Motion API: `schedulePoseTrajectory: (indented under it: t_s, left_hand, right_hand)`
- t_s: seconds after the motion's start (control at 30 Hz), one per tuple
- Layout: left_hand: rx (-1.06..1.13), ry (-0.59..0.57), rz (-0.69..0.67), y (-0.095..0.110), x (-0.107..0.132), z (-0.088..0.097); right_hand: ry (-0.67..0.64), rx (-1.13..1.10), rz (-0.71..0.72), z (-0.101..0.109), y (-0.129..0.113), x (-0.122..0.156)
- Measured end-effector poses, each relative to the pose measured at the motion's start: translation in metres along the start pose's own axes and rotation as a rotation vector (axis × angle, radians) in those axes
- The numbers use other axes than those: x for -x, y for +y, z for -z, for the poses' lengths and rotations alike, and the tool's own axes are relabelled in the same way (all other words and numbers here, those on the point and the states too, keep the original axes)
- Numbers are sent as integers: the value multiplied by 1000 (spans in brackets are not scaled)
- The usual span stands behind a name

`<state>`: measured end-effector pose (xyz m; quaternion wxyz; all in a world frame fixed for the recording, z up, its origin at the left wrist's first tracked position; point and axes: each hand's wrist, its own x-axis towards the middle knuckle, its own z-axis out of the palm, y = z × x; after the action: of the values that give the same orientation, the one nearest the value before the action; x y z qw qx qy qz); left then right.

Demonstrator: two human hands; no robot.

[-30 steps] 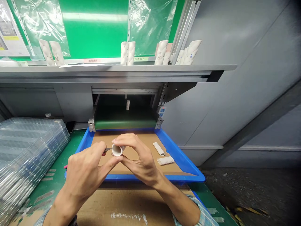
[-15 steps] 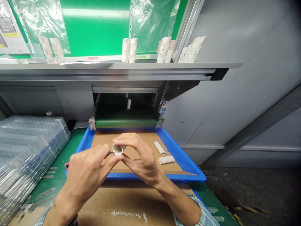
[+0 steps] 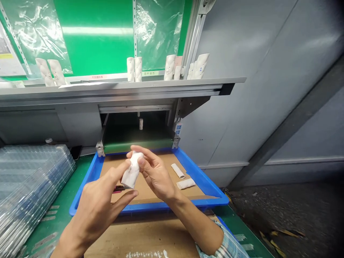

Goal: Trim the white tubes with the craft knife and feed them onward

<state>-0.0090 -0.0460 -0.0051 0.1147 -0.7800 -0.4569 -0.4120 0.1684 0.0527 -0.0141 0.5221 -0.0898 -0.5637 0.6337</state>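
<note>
A short white tube [image 3: 131, 170] with a wrinkled surface and small dark marks is tilted between my hands above the tray. My right hand [image 3: 158, 175] pinches its upper end between thumb and fingers. My left hand [image 3: 99, 200] rests its index finger against the tube's side, its thumb stretched out below and apart from the lower end. Between that thumb and index finger shows part of a slim pink-and-black tool [image 3: 118, 189], seemingly held by the left hand's hidden fingers; its kind is unclear.
Two similar tubes lie at the right in the blue tray [image 3: 199, 173], which has a cardboard bottom. Behind it, a green conveyor belt [image 3: 120, 147] carries another tube [image 3: 141, 124]. Stacked clear plastic trays [image 3: 40, 172] stand left. Several tubes stand on the shelf [image 3: 107, 89].
The tube has turned from its open end facing me to its side showing. My left thumb has moved off it. The pink-and-black tool has shifted right with my left hand. The view has shifted.
</note>
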Motion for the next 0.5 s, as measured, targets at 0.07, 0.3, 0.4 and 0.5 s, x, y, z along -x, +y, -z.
schedulePoseTrajectory:
  t_s: [0.07, 0.3, 0.4, 0.5]
  left_hand:
    - [10, 0, -87, -1, 1, -1]
    - [-47, 151, -189, 10, 1, 9]
    - [-38, 137, -197, 14, 4, 12]
    - [-49, 134, -206, 16, 3, 14]
  right_hand:
    - [-45, 20, -57, -3, 1, 1]
    - [-227, 510, 5, -6, -6, 10]
    - [-211, 606, 118, -5, -8, 11]
    - [-194, 771, 242, 1, -8, 7]
